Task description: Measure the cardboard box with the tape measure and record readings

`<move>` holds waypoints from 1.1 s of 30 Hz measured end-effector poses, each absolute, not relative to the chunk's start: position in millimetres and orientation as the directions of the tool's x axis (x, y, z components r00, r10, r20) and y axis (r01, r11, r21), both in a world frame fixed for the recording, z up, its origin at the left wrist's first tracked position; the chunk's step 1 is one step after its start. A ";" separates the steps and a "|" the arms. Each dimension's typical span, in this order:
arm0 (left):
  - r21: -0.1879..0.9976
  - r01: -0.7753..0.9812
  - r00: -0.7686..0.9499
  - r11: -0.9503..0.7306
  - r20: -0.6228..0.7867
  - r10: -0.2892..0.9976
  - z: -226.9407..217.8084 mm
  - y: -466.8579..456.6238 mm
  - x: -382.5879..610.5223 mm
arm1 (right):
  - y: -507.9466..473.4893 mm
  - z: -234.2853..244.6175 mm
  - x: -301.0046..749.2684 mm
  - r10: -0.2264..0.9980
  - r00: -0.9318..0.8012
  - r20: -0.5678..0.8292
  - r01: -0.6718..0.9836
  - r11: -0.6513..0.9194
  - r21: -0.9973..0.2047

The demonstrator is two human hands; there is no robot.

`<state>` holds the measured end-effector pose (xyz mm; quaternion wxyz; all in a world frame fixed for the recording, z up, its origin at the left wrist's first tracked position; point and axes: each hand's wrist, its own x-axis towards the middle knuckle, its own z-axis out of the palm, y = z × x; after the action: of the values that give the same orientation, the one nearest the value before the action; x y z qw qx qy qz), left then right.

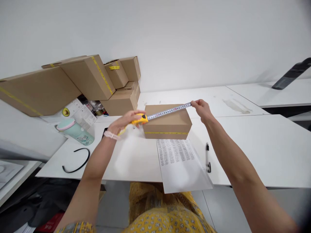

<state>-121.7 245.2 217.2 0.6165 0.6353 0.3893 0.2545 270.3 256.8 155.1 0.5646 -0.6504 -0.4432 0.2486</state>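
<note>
A small brown cardboard box (167, 124) with a yellow tape stripe sits on the white table (255, 145). My left hand (126, 121) grips the yellow case of a tape measure (140, 120) at the box's left end. My right hand (201, 108) pinches the end of the tape blade (170, 111) at the box's right end. The blade stretches across the top of the box. A printed sheet (179, 163) lies in front of the box, overhanging the table's near edge. A black pen (208, 157) rests to its right.
Several larger cardboard boxes (82, 81) are stacked at the back left against the wall. A mint tumbler with a pink lid (75, 130) lies on its side at the left. A black curved band (76, 160) rests near the left front edge. A dark object (291, 74) leans at far right.
</note>
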 end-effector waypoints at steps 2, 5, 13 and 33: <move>0.979 0.161 0.647 0.128 -0.203 0.735 198.7 193.4 -101.1 | 264.3 163.1 264.0 0.887 0.402 0.229 0.369 0.072 -0.927; 0.934 0.040 0.740 0.355 -0.267 0.617 161.5 125.2 -55.2 | 280.0 167.3 241.8 0.957 0.175 0.230 0.624 0.073 -0.778; 0.880 -0.263 0.609 0.396 -0.167 0.775 147.3 124.0 15.3 | 338.3 161.7 204.0 0.979 0.083 0.184 0.832 0.033 -0.554; 0.927 -0.196 0.555 0.320 -0.164 0.816 152.3 128.6 10.1 | 329.5 163.7 215.4 0.950 0.162 0.265 0.652 0.099 -0.752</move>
<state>10.1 128.6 152.3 0.7436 0.4739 0.3269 0.3400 215.4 329.5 163.7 0.4053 -0.6454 -0.6207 0.1841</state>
